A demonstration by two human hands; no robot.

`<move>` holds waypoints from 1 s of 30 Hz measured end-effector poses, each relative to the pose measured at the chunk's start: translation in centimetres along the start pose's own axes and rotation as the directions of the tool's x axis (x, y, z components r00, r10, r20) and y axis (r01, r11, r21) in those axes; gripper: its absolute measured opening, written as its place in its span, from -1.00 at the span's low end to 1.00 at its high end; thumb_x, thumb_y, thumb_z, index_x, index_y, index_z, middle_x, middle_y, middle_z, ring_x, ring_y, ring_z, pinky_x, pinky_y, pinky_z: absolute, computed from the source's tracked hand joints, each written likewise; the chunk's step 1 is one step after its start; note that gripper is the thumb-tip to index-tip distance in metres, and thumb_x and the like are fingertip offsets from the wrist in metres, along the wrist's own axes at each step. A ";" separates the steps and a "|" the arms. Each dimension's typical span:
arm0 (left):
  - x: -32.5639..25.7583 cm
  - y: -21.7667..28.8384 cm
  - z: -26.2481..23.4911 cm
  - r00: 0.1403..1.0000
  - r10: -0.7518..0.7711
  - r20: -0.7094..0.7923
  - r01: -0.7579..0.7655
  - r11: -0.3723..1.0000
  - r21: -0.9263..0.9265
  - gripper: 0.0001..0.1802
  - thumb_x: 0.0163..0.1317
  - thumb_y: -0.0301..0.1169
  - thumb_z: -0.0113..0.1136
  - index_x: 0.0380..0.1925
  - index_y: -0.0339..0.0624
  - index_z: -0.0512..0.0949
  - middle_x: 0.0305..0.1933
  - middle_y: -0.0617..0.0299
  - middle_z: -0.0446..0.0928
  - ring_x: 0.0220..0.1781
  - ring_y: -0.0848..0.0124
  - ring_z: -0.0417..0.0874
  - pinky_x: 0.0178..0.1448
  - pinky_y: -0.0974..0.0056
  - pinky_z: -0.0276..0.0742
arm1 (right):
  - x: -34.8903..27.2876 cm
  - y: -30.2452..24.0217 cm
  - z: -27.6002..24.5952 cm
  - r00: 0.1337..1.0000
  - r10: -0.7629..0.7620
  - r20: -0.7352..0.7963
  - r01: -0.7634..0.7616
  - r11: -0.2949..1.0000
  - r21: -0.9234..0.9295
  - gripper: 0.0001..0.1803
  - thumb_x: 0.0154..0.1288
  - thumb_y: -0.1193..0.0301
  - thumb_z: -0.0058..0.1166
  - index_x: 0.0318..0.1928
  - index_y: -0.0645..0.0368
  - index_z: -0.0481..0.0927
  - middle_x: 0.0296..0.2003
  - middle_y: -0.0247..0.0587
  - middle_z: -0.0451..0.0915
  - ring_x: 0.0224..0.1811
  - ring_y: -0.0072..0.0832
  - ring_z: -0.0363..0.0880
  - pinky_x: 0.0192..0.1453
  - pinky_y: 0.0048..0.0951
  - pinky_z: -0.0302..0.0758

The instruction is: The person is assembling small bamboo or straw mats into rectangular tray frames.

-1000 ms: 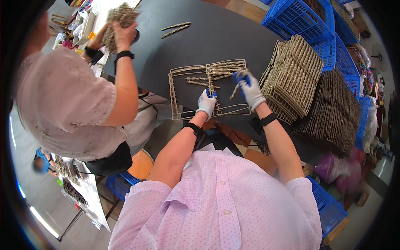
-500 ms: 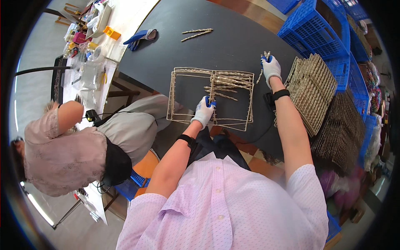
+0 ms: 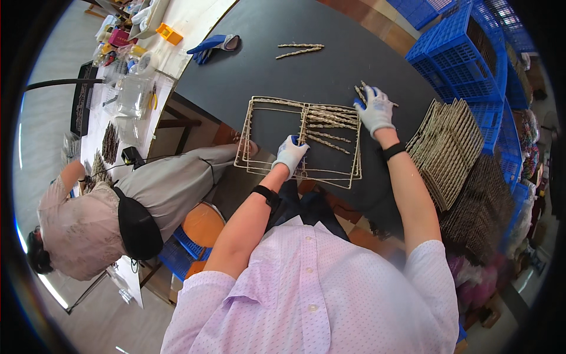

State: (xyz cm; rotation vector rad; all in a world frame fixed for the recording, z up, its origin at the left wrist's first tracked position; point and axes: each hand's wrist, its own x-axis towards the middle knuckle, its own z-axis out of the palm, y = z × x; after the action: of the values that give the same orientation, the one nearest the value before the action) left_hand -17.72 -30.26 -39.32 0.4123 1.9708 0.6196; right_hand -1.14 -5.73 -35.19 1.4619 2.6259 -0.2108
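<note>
A pale wire frame [image 3: 252,121] of two joined rectangular panels rests on the dark table. My left hand [image 3: 290,154], in a white and blue glove, is closed on its middle bar; the fingertips are partly hidden. Several beige twisted sticks [image 3: 330,115] lie side by side across the frame's right panel, and a couple sit looser below them. Beyond the frame's right side, my gloved right hand [image 3: 378,111] has its fingers spread over a few short twisted sticks [image 3: 359,92], fanned out on the table and partly covered by the hand.
Two twisted sticks [image 3: 299,45] and a blue-grey glove [image 3: 215,45] lie farther back on the table [image 3: 259,71]. At right are stacked beige twisted racks [image 3: 448,141], darker ones [image 3: 480,206] and blue crates [image 3: 451,50]. Another person [image 3: 88,224] sits at left beside a cluttered white bench.
My right hand has come slightly nearer and down, its fingers spreading over the sticks it had bunched upright. My left hand stays on the bar. The other person has leaned away to the left.
</note>
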 end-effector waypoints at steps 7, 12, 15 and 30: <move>0.4 1.1 -0.8 0.998 0.061 -0.007 -0.057 0.971 0.233 -0.39 0.09 -0.10 0.55 0.06 -0.22 0.62 0.04 -0.05 0.71 0.08 0.09 0.76 0.13 0.09 0.67 | -4.9 -6.3 1.7 0.757 -0.621 0.202 0.652 0.706 -0.275 -0.25 0.34 -0.03 0.23 0.41 0.07 0.41 0.35 -0.13 0.46 0.42 -0.16 0.40 0.39 -0.04 0.34; 2.0 2.4 -1.2 0.993 -0.025 0.111 -0.016 0.935 0.355 -0.26 0.11 -0.05 0.52 0.21 -0.25 0.55 0.23 -0.12 0.63 0.30 -0.03 0.64 0.35 0.04 0.58 | -3.5 -8.9 1.8 0.771 -0.552 0.319 0.633 0.721 -0.283 -0.16 0.30 -0.07 0.27 0.44 0.12 0.38 0.31 -0.09 0.46 0.37 -0.13 0.42 0.31 0.00 0.41; 2.0 3.4 -1.9 0.989 -0.042 0.141 -0.008 0.941 0.337 -0.30 0.12 -0.08 0.50 0.19 -0.26 0.58 0.24 -0.14 0.63 0.29 -0.04 0.65 0.34 0.03 0.60 | -2.7 -9.5 0.9 0.785 -0.483 0.389 0.600 0.748 -0.283 0.04 0.12 -0.26 0.35 0.47 0.07 0.36 0.33 -0.08 0.44 0.38 -0.16 0.41 0.30 -0.04 0.39; 0.3 8.0 -3.5 0.986 0.056 0.159 -0.119 0.900 0.419 -0.31 0.10 -0.09 0.44 0.15 -0.32 0.57 0.16 -0.21 0.65 0.24 -0.07 0.67 0.32 0.04 0.59 | -0.2 -9.0 2.7 0.885 -0.380 0.270 0.448 0.853 -0.268 -0.53 0.41 0.32 0.07 0.30 0.07 0.51 0.07 -0.07 0.62 0.15 -0.20 0.62 0.14 -0.15 0.59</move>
State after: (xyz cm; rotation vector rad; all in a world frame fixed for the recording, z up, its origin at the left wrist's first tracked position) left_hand -20.75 -24.48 -33.52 0.7974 1.9504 0.1962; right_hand -8.59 -11.14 -37.31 0.7129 2.6101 0.0315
